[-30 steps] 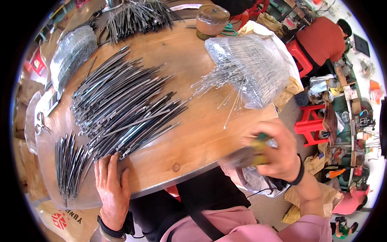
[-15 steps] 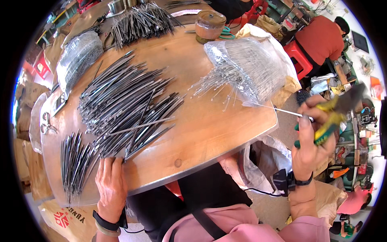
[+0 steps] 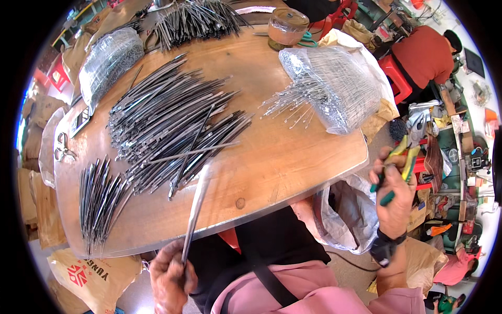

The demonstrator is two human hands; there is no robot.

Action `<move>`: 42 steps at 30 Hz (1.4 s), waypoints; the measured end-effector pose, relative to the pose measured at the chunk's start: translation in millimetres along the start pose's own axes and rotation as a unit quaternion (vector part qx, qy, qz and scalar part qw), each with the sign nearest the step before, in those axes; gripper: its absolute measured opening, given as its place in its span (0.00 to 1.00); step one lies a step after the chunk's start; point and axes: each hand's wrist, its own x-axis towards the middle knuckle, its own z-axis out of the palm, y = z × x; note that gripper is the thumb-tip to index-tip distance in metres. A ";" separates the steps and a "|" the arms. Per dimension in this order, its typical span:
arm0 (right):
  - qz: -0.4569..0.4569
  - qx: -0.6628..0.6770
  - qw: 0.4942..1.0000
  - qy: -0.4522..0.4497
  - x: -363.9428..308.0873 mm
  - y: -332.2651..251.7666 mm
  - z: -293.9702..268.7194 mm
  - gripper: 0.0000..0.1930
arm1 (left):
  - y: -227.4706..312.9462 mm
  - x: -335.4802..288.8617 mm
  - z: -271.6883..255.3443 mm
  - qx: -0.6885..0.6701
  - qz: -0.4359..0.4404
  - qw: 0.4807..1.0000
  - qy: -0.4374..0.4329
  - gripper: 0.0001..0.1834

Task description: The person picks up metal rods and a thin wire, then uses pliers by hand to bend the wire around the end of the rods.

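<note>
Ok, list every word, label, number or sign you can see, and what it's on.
Tan bag, lower left: large dark lettering beside a red emblem; wording not copied here.
Same bag, bottom edge: red marks, cut off.
Brown carton beside the right hand: any print too small to read.
Pliers in that hand: no lettering can be made out.

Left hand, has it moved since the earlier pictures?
Yes. Against the wooden table, the left hand has drawn back from the dark strips, past the near edge and slightly rightward.
</note>
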 end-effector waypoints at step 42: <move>-0.096 -0.283 0.868 -0.396 -20.7 46.0 78.2 0.09 | -45.7 11.0 18.7 0.277 -0.136 0.949 -0.072 0.04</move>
